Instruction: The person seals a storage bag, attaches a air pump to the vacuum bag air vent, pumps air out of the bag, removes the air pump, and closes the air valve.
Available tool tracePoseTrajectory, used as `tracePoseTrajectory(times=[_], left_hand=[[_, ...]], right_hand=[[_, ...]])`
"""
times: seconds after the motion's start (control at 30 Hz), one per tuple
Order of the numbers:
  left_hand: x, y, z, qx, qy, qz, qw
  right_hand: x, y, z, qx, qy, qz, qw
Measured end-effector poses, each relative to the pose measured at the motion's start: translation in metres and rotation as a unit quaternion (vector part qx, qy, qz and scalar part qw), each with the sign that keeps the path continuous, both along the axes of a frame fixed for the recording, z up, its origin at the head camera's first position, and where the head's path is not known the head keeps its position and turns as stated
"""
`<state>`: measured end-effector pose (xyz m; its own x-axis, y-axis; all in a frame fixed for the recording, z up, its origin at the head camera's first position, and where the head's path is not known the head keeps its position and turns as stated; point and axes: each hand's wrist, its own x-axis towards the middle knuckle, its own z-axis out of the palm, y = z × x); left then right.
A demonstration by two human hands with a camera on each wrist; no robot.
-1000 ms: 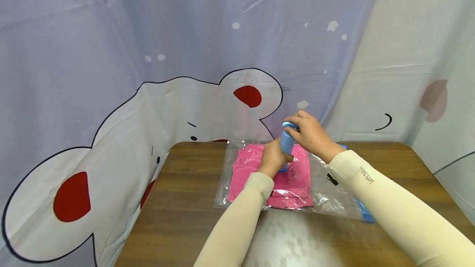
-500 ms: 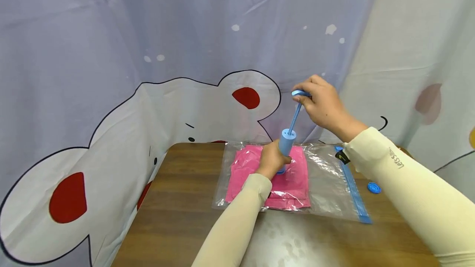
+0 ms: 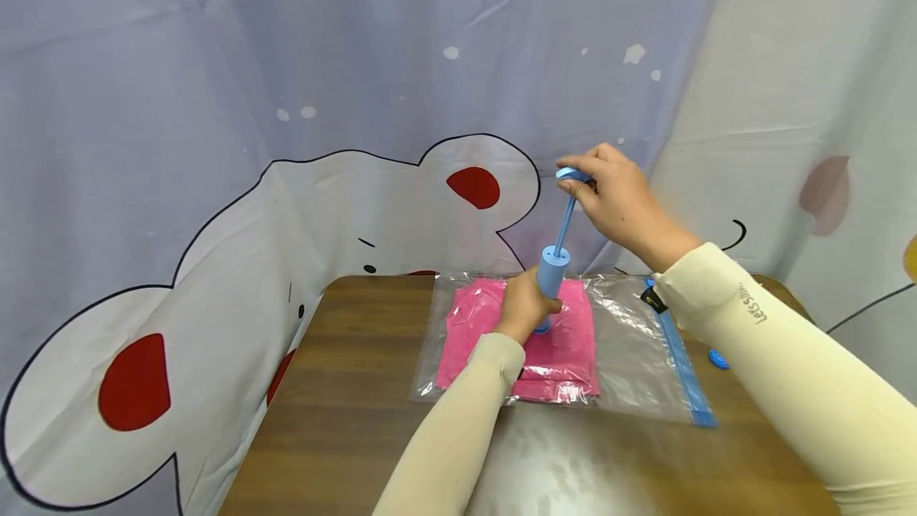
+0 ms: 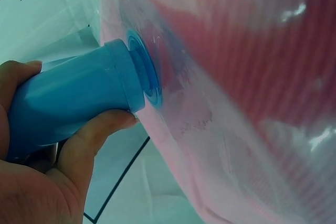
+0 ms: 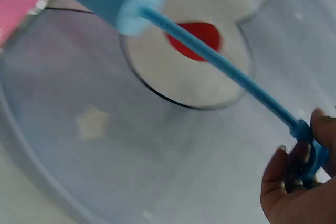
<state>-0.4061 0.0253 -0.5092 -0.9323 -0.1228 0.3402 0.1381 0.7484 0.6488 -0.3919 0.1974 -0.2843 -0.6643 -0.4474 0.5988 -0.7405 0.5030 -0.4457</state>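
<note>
A blue hand pump [image 3: 552,271] stands slightly tilted on a clear vacuum storage bag [image 3: 634,357] that holds folded pink cloth [image 3: 487,341]. Its lower end meets the bag's round blue valve [image 4: 144,69], as the left wrist view shows. My left hand [image 3: 525,305] grips the pump's barrel low down, thumb and fingers curled round it. Above, my right hand [image 3: 618,193] holds the pump's handle [image 3: 573,174]. The thin rod [image 5: 220,64] is drawn well out of the barrel.
The bag lies flat on a brown wooden table [image 3: 344,388], its blue zip edge [image 3: 688,381] toward the right. Beyond that edge is a round blue cap [image 3: 718,359], partly hidden by the right sleeve. A printed curtain [image 3: 372,46] hangs behind the table.
My right hand has pulled the handle up from the barrel's top, baring the rod, and has sunk very slightly since half a second ago. My left hand stays on the barrel.
</note>
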Motion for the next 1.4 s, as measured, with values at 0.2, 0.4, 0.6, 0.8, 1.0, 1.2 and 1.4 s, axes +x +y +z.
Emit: tracePoseTrajectory(times=[0.2,0.4,0.6,0.8,1.0,1.2,1.4], left_hand=[[0.008,-0.001,0.011,0.012,-0.029,0.007,0.9995],[-0.005,-0.006,-0.005,-0.002,-0.021,0.007,0.9998],[-0.04,-0.016,-0.047,-0.032,0.016,0.018,0.9992],[-0.022,-0.013,-0.029,0.0,0.005,0.01,0.9999],[0.008,-0.003,0.008,0.025,-0.035,0.02,0.9989],[0.013,-0.002,0.013,0.011,-0.051,0.026,0.9983],[0.015,-0.005,0.014,0.006,-0.054,0.021,0.9983]], right_hand=[[-0.011,-0.014,-0.057,0.058,-0.034,0.016,0.9976],[-0.015,-0.021,-0.099,0.064,-0.05,0.017,0.9966],[-0.015,-0.027,-0.107,0.027,-0.035,0.023,0.9988],[-0.013,-0.018,-0.07,0.022,-0.022,0.025,0.9992],[0.001,-0.008,-0.001,0.019,0.005,0.008,0.9998],[0.015,-0.006,0.04,0.008,0.024,-0.003,0.9997],[0.013,-0.01,0.03,-0.024,0.016,0.007,0.9996]])
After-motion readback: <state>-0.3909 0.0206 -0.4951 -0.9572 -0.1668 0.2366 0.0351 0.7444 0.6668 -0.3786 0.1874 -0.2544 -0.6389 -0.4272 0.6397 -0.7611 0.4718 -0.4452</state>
